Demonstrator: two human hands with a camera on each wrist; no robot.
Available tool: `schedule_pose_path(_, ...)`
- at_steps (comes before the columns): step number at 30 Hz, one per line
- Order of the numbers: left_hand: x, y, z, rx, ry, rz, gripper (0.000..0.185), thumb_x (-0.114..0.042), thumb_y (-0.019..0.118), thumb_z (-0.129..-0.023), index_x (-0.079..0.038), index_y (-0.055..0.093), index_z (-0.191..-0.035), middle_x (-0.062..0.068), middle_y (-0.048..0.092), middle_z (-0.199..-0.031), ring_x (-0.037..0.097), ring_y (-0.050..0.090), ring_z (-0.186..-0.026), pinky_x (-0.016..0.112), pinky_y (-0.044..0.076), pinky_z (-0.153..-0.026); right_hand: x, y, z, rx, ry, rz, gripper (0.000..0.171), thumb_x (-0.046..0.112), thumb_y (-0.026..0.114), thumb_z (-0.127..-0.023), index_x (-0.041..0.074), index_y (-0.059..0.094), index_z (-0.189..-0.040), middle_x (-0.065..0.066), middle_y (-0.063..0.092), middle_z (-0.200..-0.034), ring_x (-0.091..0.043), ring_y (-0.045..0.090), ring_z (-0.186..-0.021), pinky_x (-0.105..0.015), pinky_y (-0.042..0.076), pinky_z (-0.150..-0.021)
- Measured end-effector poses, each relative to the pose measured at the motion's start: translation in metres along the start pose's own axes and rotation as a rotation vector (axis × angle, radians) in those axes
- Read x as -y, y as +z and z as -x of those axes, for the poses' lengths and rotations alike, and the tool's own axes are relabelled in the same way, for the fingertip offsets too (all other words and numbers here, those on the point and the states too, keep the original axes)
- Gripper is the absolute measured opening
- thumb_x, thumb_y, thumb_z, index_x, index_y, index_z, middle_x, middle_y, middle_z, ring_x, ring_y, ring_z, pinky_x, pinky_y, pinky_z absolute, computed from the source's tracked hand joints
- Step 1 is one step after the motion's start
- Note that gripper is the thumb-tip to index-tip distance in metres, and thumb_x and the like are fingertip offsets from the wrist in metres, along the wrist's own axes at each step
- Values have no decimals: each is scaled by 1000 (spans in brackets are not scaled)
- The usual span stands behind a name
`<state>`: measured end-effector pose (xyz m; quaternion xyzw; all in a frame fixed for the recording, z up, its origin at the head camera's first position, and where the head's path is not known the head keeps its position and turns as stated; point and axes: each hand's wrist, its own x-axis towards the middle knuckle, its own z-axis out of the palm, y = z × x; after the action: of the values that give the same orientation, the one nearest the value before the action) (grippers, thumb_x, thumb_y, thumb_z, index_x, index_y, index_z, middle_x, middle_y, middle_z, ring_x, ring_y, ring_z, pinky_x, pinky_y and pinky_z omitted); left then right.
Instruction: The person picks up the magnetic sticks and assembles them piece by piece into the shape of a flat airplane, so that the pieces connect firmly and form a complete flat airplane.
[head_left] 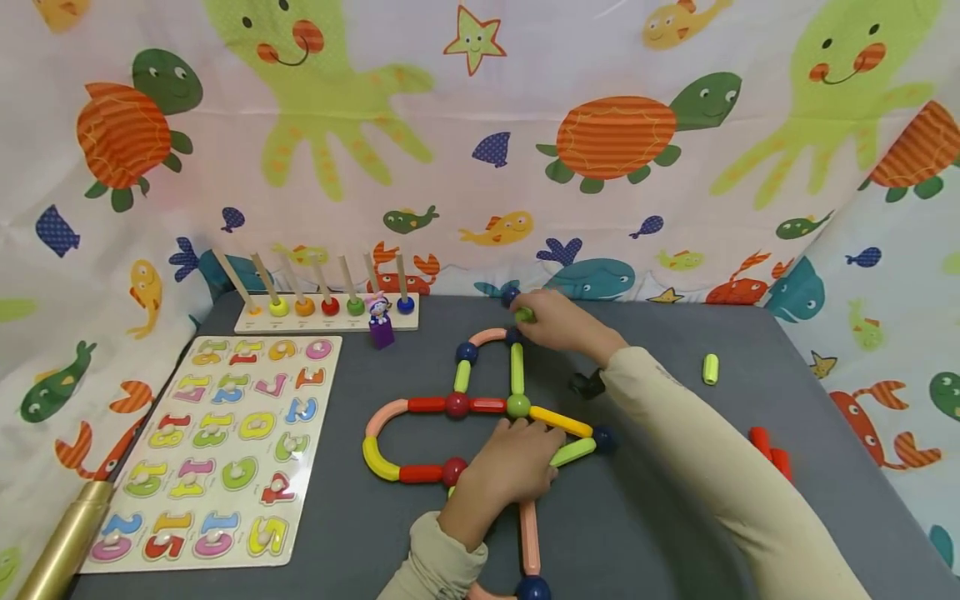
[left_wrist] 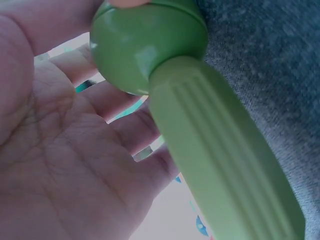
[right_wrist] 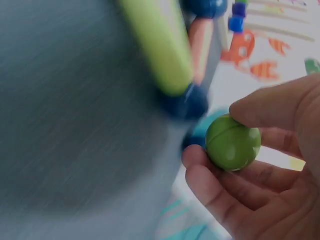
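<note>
My right hand (head_left: 566, 323) pinches a green ball (right_wrist: 232, 145) between thumb and fingers, past the far end of a flat figure of magnetic sticks and balls. Close to those fingertips is a dark blue ball (head_left: 510, 296). The figure's top arc, a peach curved stick (head_left: 489, 335), links two other dark blue balls. My left hand (head_left: 517, 462) lies over the figure's middle and grips another green ball (left_wrist: 150, 45), which it hides from the head view. A light green stick (left_wrist: 225, 150) joins that ball. Red sticks (head_left: 427, 404) and red balls (head_left: 457, 406) form the left loop.
A number puzzle board (head_left: 217, 450) lies on the left. Behind it stands a peg board (head_left: 330, 312) with coloured rings and a small purple figurine (head_left: 381, 329). At right are a loose light green stick (head_left: 710, 369) and red sticks (head_left: 772, 454). A patterned curtain borders the table.
</note>
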<state>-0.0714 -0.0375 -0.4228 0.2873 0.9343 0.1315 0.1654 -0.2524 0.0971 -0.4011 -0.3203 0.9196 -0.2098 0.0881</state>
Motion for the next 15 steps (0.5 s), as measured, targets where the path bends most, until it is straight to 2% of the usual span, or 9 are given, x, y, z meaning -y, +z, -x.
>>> schedule_pose_path(4,1,1,3,-17,-11,-5,38,-31,79,-100,-18,69,-134,0,69,-127,23,58,-106,43,47,-99,-32,-4,48,-57,75,-41,27,6,63,-100,-5,70,-124,-17,71,-113,-27,61,-88,-47,55,-83)
schedule_pose_path(8,2,3,4,-17,-15,13,38,-30,78,-100,-19,69,-135,0,68,-126,23,57,-107,44,46,-99,-60,-12,98,-93,168,-57,24,7,62,-99,-4,69,-120,-14,70,-106,-24,57,-80,-42,50,-72)
schedule_pose_path(11,3,4,3,-10,-14,37,37,-30,78,-100,-19,70,-134,-1,68,-125,22,56,-107,44,46,-99,-76,-18,136,-134,231,-49,24,8,66,-101,-5,69,-121,-16,70,-108,-27,60,-85,-44,52,-75)
schedule_pose_path(15,6,2,4,-1,-18,70,35,-29,78,-101,-17,70,-134,1,67,-121,23,56,-106,46,45,-101,-93,-19,175,-185,263,-46,31,9,77,-98,-8,68,-123,-21,70,-114,-37,65,-99,-57,55,-87)
